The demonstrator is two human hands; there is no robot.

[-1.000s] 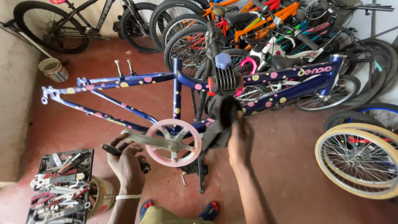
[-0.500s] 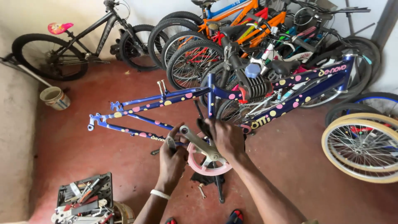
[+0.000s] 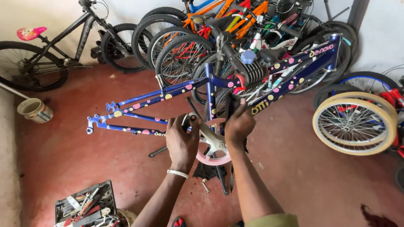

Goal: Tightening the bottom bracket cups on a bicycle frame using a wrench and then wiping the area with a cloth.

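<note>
A blue bicycle frame [image 3: 168,94] with pink and yellow dots is held up on a stand in front of me, without wheels. My left hand [image 3: 182,142] grips the silver crank arm [image 3: 210,141] near its pedal end. My right hand [image 3: 239,124] is closed on a black pedal [image 3: 230,103] at the other crank, just beside the frame's seat tube. A pink chainring guard [image 3: 214,159] shows below and between both hands.
An open toolbox [image 3: 86,206] of tools sits at the lower left. A loose cream-tyred wheel [image 3: 355,124] lies to the right. Several parked bicycles [image 3: 219,33] line the back wall. A small bucket [image 3: 34,110] stands at the left on the red floor.
The view has risen and shifted. Both hands moved up together onto the crank; the crank has turned, with the pink guard now under my hands.
</note>
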